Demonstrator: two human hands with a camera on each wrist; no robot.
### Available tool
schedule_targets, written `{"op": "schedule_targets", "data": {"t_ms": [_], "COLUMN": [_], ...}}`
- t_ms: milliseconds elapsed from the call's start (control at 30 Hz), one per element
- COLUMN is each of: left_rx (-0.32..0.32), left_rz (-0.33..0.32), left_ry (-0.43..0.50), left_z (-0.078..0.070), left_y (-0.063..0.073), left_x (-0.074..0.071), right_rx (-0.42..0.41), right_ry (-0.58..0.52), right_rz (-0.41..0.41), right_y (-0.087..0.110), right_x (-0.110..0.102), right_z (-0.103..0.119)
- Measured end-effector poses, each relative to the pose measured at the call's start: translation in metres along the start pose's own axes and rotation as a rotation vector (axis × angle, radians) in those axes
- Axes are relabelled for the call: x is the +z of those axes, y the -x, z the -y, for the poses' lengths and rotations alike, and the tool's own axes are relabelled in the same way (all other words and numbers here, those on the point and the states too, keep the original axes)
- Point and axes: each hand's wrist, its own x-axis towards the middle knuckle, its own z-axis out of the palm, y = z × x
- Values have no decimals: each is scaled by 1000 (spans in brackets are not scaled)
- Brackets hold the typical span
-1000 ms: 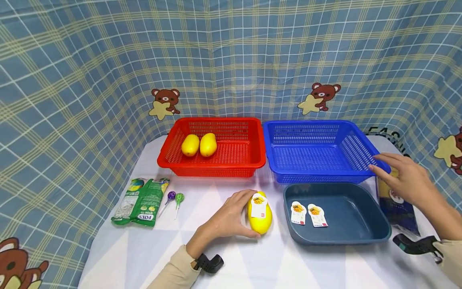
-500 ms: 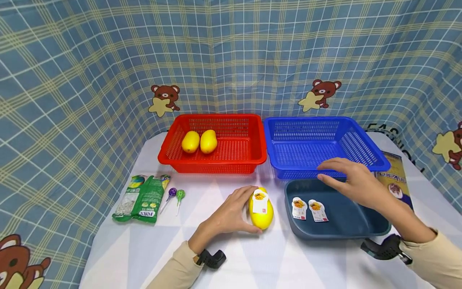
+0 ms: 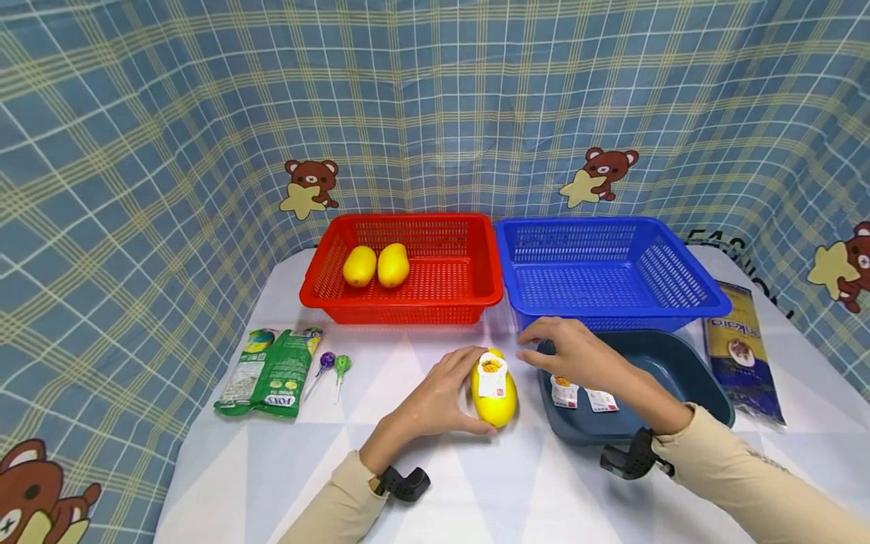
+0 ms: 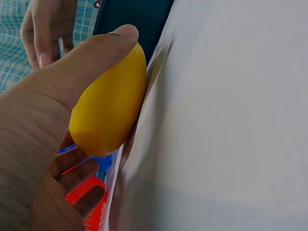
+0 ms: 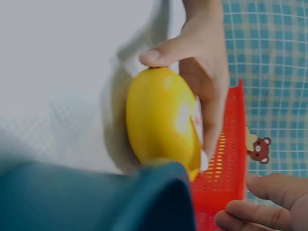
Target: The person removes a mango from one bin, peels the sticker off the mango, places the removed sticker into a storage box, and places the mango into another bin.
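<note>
My left hand [image 3: 438, 397] holds a yellow mango [image 3: 501, 409] on the white cloth, thumb at its near end and fingers at its far end. A white label [image 3: 492, 376] with a fruit picture lies on the mango's upper side. In the right wrist view the thumb of that hand presses against the mango's tip. My right hand [image 3: 574, 353] hovers over the left rim of a dark blue-grey tub [image 3: 680, 363], fingers loosely bent and nothing visible between them. Two similar labels [image 3: 565, 394] lie inside the tub, partly covered by the right hand and forearm.
Behind stand a red basket [image 3: 401, 311] with two mangoes [image 3: 393, 264] and a blue basket [image 3: 578, 285]. A green snack bag [image 3: 275, 372], a purple lollipop [image 3: 328, 360] and a green lollipop [image 3: 343, 364] lie left. A gold-and-purple bag [image 3: 742, 351] lies right of the tub.
My right hand has swept left from beside the blue basket, across the tub to near the mango. The left hand keeps its hold on the mango, almost unmoved.
</note>
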Motion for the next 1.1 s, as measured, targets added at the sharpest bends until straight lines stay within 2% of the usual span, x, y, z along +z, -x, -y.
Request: {"op": "schedule_targets", "data": {"t_ms": [333,467,567,733,833,967,1100], "left_rx": [19,19,-2,-15,-5,5,6], "left_rz": [-15,-8,0,11,9,-8,-11], "left_ry": [-8,-13,-22,-22,-15,-5,5], "left_z": [-1,-2,-1,-1,-1,0,1], "left_y": [0,0,1,2,1,1,1], "left_x": [3,2,1,-2,-3,-1,2], "right_rx": [-51,-40,-42,-21,57,142,181], "right_ry": [62,7,-49,-123,-159,-190,-183], "right_rz": [66,78,50,-15,-37,-16,29], "right_y": [-20,-22,-23,-14,-4,12,31], "right_x": [27,28,26,10,-6,-30,-46], "right_z": [-6,-4,-1,11,15,10,-5]}}
